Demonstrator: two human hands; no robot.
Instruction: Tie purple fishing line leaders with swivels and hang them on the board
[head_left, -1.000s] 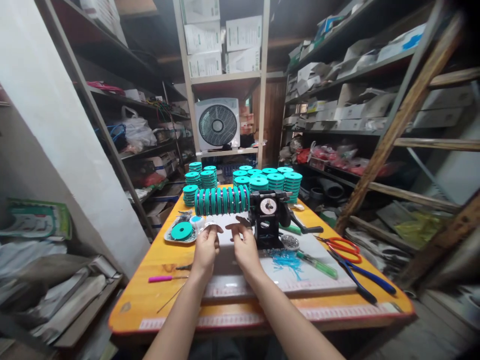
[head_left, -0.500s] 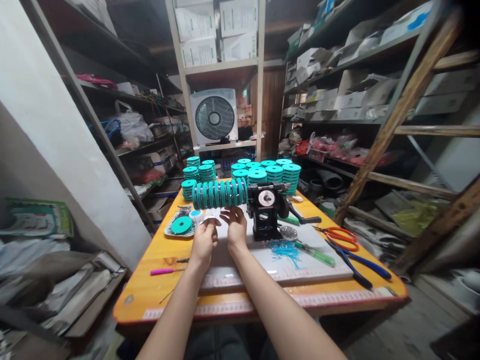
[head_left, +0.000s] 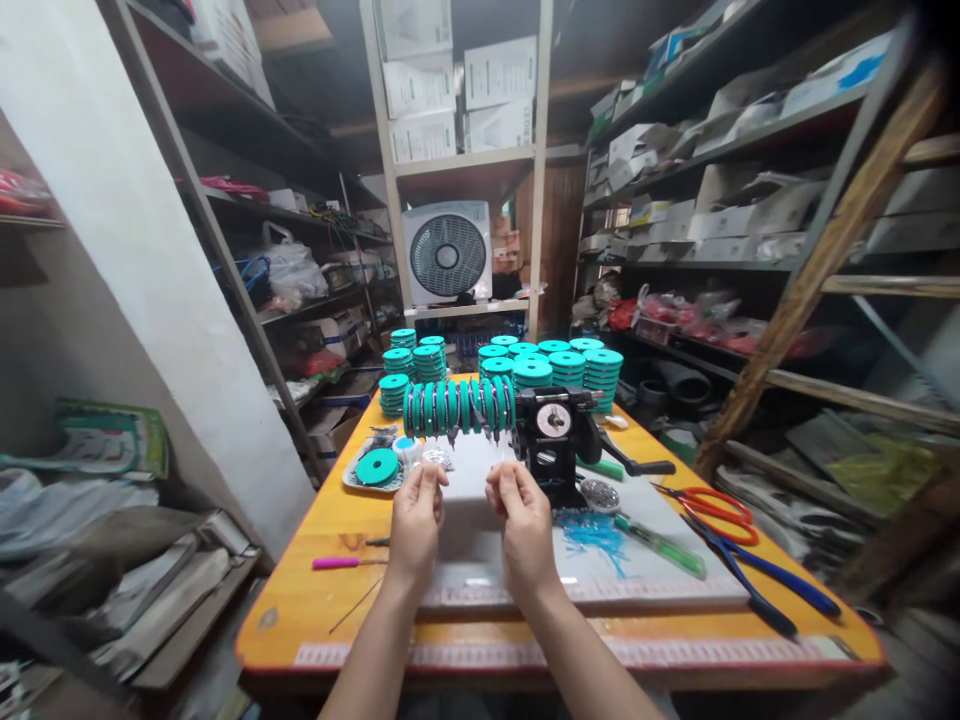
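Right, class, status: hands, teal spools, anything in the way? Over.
Grips pinched shut: left hand, right hand, above flat white board. Beyond, row of teal plastic spools on black winder, untouched. Nothing visible between.

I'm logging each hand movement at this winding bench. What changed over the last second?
The right hand, which half a second ago reached up to the row of teal spools on the winder, has drawn back toward the person and sits level with the left hand, both with fingertips pinched. What they pinch is too fine to see. The spool stacks, tray and scissors stayed put.
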